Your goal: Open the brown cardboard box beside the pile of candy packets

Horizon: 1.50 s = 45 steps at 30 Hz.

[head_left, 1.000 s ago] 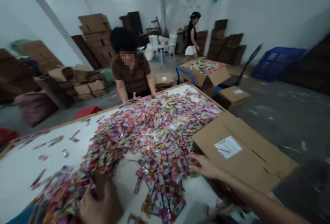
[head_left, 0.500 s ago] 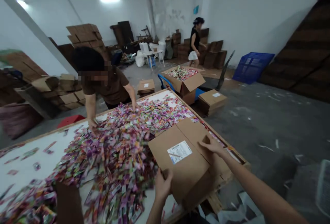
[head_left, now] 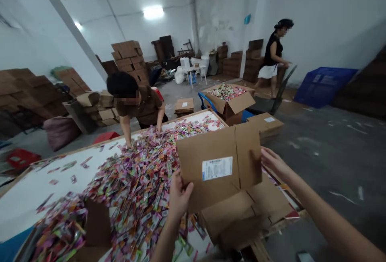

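A flattened cardboard box [head_left: 208, 145] with a white label [head_left: 217, 168] is tilted up between my two hands. My left hand [head_left: 180, 193] grips its left edge, thumb on the front face. At the right edge, my right hand [head_left: 276, 163] holds the same box, its fingertips partly hidden. Beneath it, more folded cardboard [head_left: 267, 197] rests at the table's corner. A large heap of small colourful packets [head_left: 141, 177] spreads over the white table [head_left: 27, 197] to the left.
Across the table a person in brown [head_left: 141, 109] reaches into the packets. An open carton of packets [head_left: 229, 93] and stacked flat cartons [head_left: 265, 125] stand beyond the table. Another person [head_left: 273, 54] is at the back right. An upright cardboard flap [head_left: 98, 223] is at the lower left.
The labelled box has been raised and tilted upright, showing folded cardboard below it. My view has turned left. The person at the back has walked further right.
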Motion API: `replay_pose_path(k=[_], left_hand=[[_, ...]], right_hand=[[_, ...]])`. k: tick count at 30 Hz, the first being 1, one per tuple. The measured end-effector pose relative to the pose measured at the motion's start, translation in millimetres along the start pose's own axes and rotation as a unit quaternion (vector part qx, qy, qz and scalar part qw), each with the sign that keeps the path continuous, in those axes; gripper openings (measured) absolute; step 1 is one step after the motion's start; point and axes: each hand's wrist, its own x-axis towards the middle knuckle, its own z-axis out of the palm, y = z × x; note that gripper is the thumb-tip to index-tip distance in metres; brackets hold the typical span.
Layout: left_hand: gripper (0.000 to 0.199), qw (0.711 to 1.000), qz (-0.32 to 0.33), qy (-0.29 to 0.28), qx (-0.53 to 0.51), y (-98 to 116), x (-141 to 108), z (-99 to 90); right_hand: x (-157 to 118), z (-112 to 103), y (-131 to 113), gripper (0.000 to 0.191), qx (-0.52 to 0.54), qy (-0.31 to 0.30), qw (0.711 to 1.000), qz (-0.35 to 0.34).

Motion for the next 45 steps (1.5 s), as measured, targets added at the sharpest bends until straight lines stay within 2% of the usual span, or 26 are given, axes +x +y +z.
replay_pose_path(k=[2, 4, 8, 10, 12, 14, 16, 18, 19, 21, 23, 25, 27, 29, 31, 33, 34, 36, 38, 40, 43, 44, 45], left_hand=[[0.051, 0.997, 0.049, 0.053, -0.010, 16.1, 2.0, -7.8], [0.048, 0.994, 0.069, 0.078, -0.025, 26.4, 3.2, -13.2], [0.053, 0.999, 0.021, 0.033, 0.033, 46.2, 10.6, -22.3], [0.052, 0.998, 0.002, 0.026, 0.054, 58.4, 19.4, -26.3], [0.057, 0.998, -0.006, 0.049, 0.037, 69.5, 29.7, -26.5], [0.063, 0.998, -0.001, 0.056, 0.018, 77.2, 37.7, -20.8], [0.066, 0.999, 0.014, 0.026, 0.032, 81.3, 41.2, -10.3], [0.073, 0.993, 0.040, -0.021, 0.113, 83.8, 40.9, 0.5], [0.077, 0.982, 0.054, -0.047, 0.173, 84.9, 40.0, 4.6], [0.081, 0.943, 0.085, -0.110, 0.301, 86.7, 37.9, 9.6], [0.083, 0.889, 0.103, -0.180, 0.408, 87.8, 34.3, 12.4], [0.081, 0.826, 0.107, -0.237, 0.501, 88.0, 27.5, 17.2], [0.074, 0.745, 0.099, -0.300, 0.588, 88.4, 18.0, 27.1], [0.070, 0.667, 0.100, -0.366, 0.642, 90.0, 10.6, 41.4], [0.075, 0.627, 0.117, -0.396, 0.660, 92.8, 11.6, 57.0], [0.080, 0.623, 0.138, -0.389, 0.664, 95.1, 24.7, 70.8], [0.081, 0.623, 0.137, -0.391, 0.663, 95.0, 35.2, 76.4], [0.081, 0.615, 0.107, -0.424, 0.656, 91.1, 59.0, 84.1], [0.077, 0.605, 0.074, -0.465, 0.642, 80.6, 77.9, 87.0], [0.069, 0.619, 0.088, -0.445, 0.641, 64.3, 84.4, 85.3], [0.046, 0.681, 0.193, -0.332, 0.623, 38.0, 73.2, 79.6], [0.037, 0.692, 0.259, -0.306, 0.601, 32.7, 68.1, 79.0], [0.030, 0.688, 0.340, -0.295, 0.569, 30.8, 64.7, 80.3]], right_hand=[[-9.4, 6.8, -23.8, 0.060, 0.051, -0.011, 0.999, -0.001], [-20.5, 21.1, -41.4, 0.065, 0.075, -0.006, 0.997, -0.012], [-40.4, 47.8, -62.3, 0.068, 0.084, 0.073, 0.993, -0.040], [-51.6, 50.3, -71.6, 0.066, 0.086, 0.079, 0.991, -0.072], [-66.3, 46.1, -83.8, 0.066, 0.094, 0.061, 0.988, -0.102], [-83.5, 39.3, -98.4, 0.069, 0.096, 0.009, 0.988, -0.121], [-99.0, 33.9, -111.6, 0.073, 0.086, -0.095, 0.983, -0.130], [-107.9, 30.7, -118.1, 0.075, 0.079, -0.206, 0.967, -0.126], [-109.1, 29.6, -117.5, 0.076, 0.082, -0.240, 0.960, -0.117], [-106.0, 27.9, -108.0, 0.084, 0.093, -0.256, 0.958, -0.091], [-98.8, 27.6, -90.8, 0.092, 0.104, -0.237, 0.964, -0.066], [-91.4, 31.0, -72.4, 0.092, 0.108, -0.207, 0.971, -0.051], [-85.5, 40.3, -59.3, 0.093, 0.085, -0.179, 0.978, -0.061], [-80.7, 55.0, -54.2, 0.102, 0.006, -0.129, 0.987, -0.094], [-75.1, 71.1, -56.1, 0.110, -0.093, -0.039, 0.988, -0.117], [-67.9, 82.3, -60.8, 0.110, -0.155, 0.040, 0.981, -0.112], [-64.2, 84.7, -62.8, 0.107, -0.165, 0.055, 0.979, -0.106], [-59.5, 83.0, -63.6, 0.099, -0.145, 0.023, 0.983, -0.110], [-62.1, 76.1, -58.4, 0.090, -0.073, -0.027, 0.991, -0.109], [-72.8, 70.2, -47.8, 0.085, 0.032, -0.044, 0.996, -0.065], [-95.5, 68.9, -30.2, 0.099, 0.097, -0.005, 0.995, -0.001], [-101.9, 69.7, -26.4, 0.109, 0.087, 0.002, 0.996, -0.001], [-106.6, 70.2, -24.4, 0.120, 0.071, 0.003, 0.997, -0.004]])
